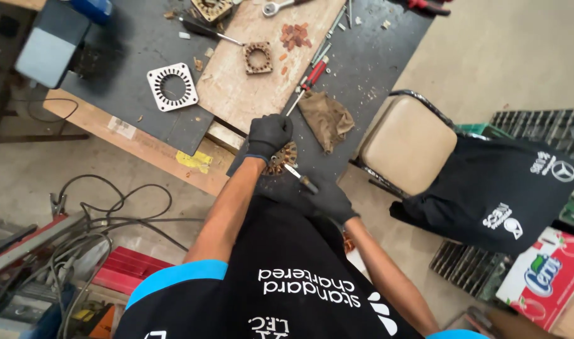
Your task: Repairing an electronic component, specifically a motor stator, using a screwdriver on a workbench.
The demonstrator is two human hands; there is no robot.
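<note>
Copper-wound stator core (pixel 282 158): seated on the near edge of the dark bench top (pixel 375 56), directly ahead of the torso, partly hidden under the left glove. Left hand (pixel 269 135): black-gloved, clamped down over the top of the core, fingers curled around it. Right hand (pixel 327 198): black-gloved, closed around the handle of a slim hand tool (pixel 297 176). Tool's long axis: running from lower right up to upper left, tip touching the core's near side. Nearer hand: the left, on the core itself; the right just beside and below, joined to the core only through the tool.

Behind the left hand: red-handled screwdriver (pixel 311 76) lying diagonally, tip pointing toward the glove. Right of it: crumpled brown rag (pixel 327 118), near but apart from the core. Farther back on the wooden board (pixel 236 94): small square lamination stack (pixel 258 58). Left, on the dark sheet: white square stator plate (pixel 172 86). Right of the bench: padded tan chair (pixel 407 145), draped black garment (pixel 500 188) beyond. Floor at lower left: tangled cables (pixel 98 220). No obstruction between tool and core.
</note>
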